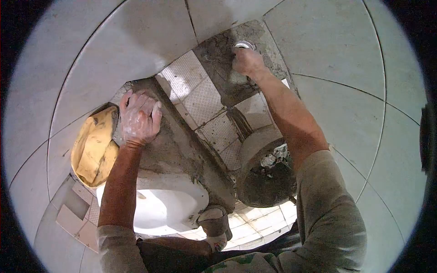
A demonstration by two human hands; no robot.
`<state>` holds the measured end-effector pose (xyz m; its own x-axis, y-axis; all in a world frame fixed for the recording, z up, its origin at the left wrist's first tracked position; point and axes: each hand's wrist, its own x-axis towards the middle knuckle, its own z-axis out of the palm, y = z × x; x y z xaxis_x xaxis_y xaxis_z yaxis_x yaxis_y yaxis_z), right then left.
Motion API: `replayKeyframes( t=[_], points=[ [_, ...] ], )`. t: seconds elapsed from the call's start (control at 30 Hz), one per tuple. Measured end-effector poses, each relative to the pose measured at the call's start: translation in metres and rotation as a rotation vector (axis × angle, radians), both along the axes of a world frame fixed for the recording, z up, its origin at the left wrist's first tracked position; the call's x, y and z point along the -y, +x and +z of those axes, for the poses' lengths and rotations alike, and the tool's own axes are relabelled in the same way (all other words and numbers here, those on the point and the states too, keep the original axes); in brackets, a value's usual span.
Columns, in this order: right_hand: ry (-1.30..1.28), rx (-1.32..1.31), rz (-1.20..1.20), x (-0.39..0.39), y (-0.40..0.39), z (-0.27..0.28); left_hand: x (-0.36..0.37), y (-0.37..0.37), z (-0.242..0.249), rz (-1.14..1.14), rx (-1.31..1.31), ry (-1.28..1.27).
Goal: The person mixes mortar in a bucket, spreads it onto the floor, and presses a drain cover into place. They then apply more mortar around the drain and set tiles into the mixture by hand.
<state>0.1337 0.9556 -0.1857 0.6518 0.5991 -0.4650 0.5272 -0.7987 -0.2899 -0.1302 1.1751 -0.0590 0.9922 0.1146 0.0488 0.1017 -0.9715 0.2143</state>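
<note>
Up on the wall, the right hand (248, 61) is clenched around a small tool whose metal end (244, 44) shows above the knuckles, pressed to the grey mortar patch (223, 59) between large pale tiles (136, 41). The left hand (139, 119) lies open and flat on a mortar-coated ledge (182, 145), grasping nothing, just beside a yellow bucket (93, 148). Below the right forearm sits a mortar-smeared pail (264, 177).
</note>
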Motion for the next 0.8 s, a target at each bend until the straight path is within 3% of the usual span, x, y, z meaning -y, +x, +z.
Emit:
replayKeyframes(
  t=[0.07, 0.4, 0.47, 0.7, 0.8],
  points=[
    [0.031, 0.042, 0.105, 0.005, 0.001, -0.007, 0.000, 0.000, 0.001, -0.004, 0.000, 0.004],
    [-0.036, 0.039, 0.045, 0.035, -0.010, 0.005, 0.000, -0.001, -0.001, 0.011, 0.000, 0.003],
    [-0.004, 0.013, -0.057, 0.040, -0.008, 0.009, 0.000, -0.003, -0.004, 0.010, -0.006, 0.017],
    [0.074, -0.005, 0.001, 0.018, -0.006, 0.009, -0.001, -0.001, -0.002, -0.002, -0.044, 0.030],
    [0.240, -0.052, 0.009, 0.011, -0.002, -0.005, 0.000, -0.001, -0.002, -0.008, -0.020, 0.042]
  ],
)
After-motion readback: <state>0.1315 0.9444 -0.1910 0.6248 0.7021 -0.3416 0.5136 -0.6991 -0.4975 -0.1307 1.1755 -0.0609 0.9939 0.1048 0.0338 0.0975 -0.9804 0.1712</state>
